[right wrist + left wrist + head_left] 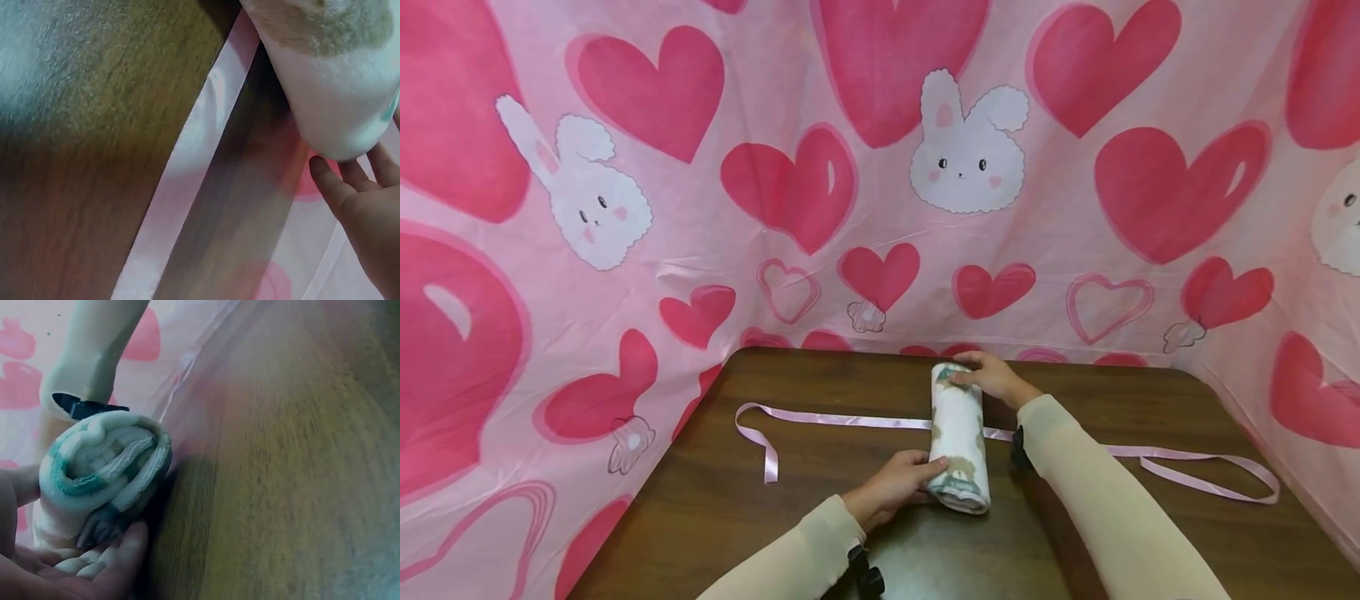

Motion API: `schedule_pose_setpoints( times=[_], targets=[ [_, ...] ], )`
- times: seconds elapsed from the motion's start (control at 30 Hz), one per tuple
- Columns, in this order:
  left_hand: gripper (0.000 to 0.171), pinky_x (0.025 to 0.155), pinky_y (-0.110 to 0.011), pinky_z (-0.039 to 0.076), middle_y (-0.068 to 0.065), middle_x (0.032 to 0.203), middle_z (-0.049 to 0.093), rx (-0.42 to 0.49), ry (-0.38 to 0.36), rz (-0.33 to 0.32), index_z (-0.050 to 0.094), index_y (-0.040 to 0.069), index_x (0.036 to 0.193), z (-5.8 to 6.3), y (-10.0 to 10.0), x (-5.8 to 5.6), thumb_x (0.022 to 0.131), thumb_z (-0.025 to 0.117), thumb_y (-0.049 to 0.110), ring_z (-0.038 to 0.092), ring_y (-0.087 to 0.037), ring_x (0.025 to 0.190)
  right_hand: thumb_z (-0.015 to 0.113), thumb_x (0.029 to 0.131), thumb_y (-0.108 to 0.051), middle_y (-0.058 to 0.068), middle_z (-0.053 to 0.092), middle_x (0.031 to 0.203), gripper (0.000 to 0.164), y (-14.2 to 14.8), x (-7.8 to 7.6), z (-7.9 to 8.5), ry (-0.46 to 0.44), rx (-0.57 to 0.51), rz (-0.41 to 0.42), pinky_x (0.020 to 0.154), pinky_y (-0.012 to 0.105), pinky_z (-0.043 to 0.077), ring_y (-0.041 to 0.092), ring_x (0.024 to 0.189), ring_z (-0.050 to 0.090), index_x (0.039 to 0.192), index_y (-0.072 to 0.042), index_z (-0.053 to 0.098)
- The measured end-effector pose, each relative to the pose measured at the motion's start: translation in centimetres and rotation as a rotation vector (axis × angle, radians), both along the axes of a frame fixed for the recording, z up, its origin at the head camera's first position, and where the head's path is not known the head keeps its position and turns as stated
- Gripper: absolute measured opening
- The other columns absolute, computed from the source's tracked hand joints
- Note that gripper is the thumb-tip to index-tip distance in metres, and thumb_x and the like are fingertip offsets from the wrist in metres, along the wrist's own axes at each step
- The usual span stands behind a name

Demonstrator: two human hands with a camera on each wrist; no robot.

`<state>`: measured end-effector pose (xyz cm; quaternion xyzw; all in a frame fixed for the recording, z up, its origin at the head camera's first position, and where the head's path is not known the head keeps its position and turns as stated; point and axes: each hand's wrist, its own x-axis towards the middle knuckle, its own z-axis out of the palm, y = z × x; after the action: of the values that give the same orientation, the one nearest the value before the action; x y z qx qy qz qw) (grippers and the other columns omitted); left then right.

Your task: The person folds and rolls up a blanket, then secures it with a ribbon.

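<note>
A rolled-up white towel point(958, 421) with brown and green patches lies lengthwise across a pink satin ribbon point(842, 421) on the table. At the near end, my left hand point(893, 485) grips the roll, thumb on its upper side and fingers reaching underneath. My right hand point(997, 379) holds the far end from the right. In the left wrist view the towel's spiral end point(106, 465) faces the camera, with the left fingertips point(132, 540) under its lower edge. The right wrist view shows the right hand point(369, 212) around the other end, the ribbon point(187, 156) running beside it.
The brown wooden table point(715, 533) carries the ribbon's two tails, one curling at the left, the other looping at the right point(1225, 492). Pink cloth point(880, 225) printed with hearts and rabbits hangs behind the table and along both sides.
</note>
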<state>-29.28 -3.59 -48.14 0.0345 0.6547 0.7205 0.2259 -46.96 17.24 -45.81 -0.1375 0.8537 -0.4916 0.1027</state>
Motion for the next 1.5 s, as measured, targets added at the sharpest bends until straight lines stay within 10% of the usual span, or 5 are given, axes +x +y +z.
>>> schedule_pose_setpoints(
  times=[0.2,1.5],
  targets=[
    [0.035,0.076,-0.042,0.055,-0.01,0.09,0.068,-0.021,0.001,-0.021,0.058,-0.008,0.114,0.0,0.0,0.0,0.097,0.062,0.022,0.067,-0.02,0.082,0.076,0.085,-0.036,0.014,0.059,0.127,0.058,-0.9,1.1,0.2,0.093,0.18,0.026,0.093,0.047,0.046,0.03,0.113,0.054,0.132,-0.007,0.059],
    [0.018,0.064,-0.034,0.056,-0.006,0.074,0.067,-0.16,-0.015,-0.058,0.069,-0.006,0.09,0.5,-1.4,4.1,0.09,0.07,0.012,0.064,-0.013,0.065,0.075,0.085,-0.034,0.004,0.066,0.114,0.044,0.1,4.3,1.0,0.06,0.217,0.162,0.088,0.04,0.049,0.019,0.1,0.059,0.122,-0.011,0.068]
  ],
)
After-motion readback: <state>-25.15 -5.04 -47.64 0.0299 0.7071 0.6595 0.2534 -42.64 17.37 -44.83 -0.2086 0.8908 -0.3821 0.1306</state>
